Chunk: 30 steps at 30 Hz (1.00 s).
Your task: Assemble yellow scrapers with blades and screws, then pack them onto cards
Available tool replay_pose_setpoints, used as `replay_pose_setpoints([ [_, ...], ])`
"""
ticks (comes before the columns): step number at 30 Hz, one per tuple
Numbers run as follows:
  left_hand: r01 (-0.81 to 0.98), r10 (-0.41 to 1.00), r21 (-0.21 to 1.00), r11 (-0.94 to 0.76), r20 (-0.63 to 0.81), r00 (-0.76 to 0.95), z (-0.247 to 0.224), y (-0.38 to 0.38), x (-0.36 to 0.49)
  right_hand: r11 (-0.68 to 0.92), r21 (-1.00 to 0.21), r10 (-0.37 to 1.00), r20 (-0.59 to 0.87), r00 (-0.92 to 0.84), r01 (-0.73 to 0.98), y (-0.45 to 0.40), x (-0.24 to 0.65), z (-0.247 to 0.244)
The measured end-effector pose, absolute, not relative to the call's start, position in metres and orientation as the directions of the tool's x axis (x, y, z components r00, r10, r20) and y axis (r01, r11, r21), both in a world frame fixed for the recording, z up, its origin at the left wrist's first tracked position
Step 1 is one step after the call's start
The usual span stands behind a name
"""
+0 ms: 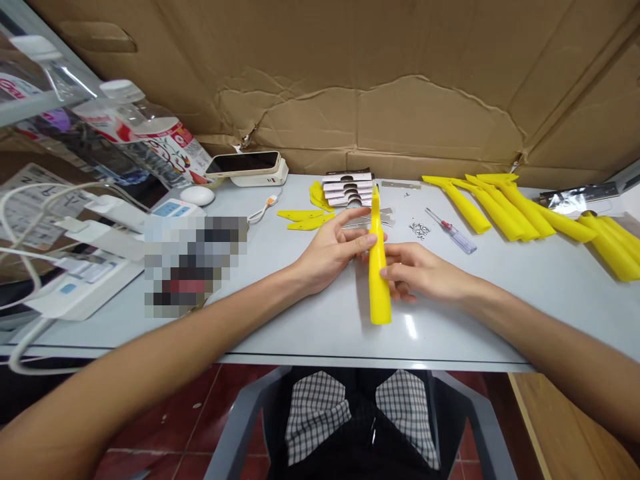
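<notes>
A yellow plastic handle (pixel 380 293) points away from me above the table, its wide end nearest. My left hand (pixel 330 247) is closed on its upper part, thumb along the near side. My right hand (pixel 419 270) grips the middle from the right, its fingers partly hidden behind the handle. Beyond the hands lie thin metal blades (pixel 386 217), partly covered, and a stack of white-and-black pieces (pixel 349 190). Flat yellow parts (pixel 306 218) rest to the left. A pile of small screws (pixel 421 230) and a screwdriver with a clear handle (pixel 457 238) lie to the right.
Several more yellow handles (pixel 507 210) lie at the right. A phone (pixel 243 163) rests on a white block at the back left, beside a white mouse (pixel 197 195), plastic bottles (pixel 167 143) and a power strip (pixel 90 287). Cardboard (pixel 350 73) walls the back.
</notes>
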<state>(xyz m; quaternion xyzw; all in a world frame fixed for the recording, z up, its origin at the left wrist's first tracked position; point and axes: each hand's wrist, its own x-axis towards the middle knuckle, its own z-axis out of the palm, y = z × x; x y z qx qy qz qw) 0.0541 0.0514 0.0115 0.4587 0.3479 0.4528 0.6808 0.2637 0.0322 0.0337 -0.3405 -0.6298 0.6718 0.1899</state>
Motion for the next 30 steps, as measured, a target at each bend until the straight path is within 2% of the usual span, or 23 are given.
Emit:
replay_pose_setpoints([
  [6,-0.326,0.967,0.938,0.119,-0.034,0.254,0.009,0.048,0.057,-0.144,-0.967,0.754,-0.245,-0.610,0.210,0.027,0.261,0.031],
  [12,-0.421,0.981,0.896,0.144,-0.073,0.180,0.011,0.048,0.061,-0.272,-0.961,0.749,-0.248,-0.614,0.056,0.028,0.259,0.033],
  [16,-0.465,0.955,0.856,0.226,-0.099,0.280,0.013,0.048,0.061,-0.384,-0.921,0.717,-0.256,-0.648,-0.061,0.031,0.262,0.032],
  [19,-0.451,0.932,0.850,0.271,-0.115,0.343,0.014,0.047,0.060,-0.451,-0.890,0.666,-0.285,-0.689,-0.068,0.032,0.263,0.030],
  [25,-0.383,0.958,0.898,0.217,-0.120,0.261,0.013,0.043,0.061,-0.244,-0.967,0.732,-0.237,-0.639,0.080,0.027,0.258,0.028],
  [30,-0.336,0.982,0.934,0.121,-0.063,0.179,0.009,0.040,0.065,-0.190,-0.978,0.731,-0.201,-0.651,0.089,0.031,0.258,0.027],
])
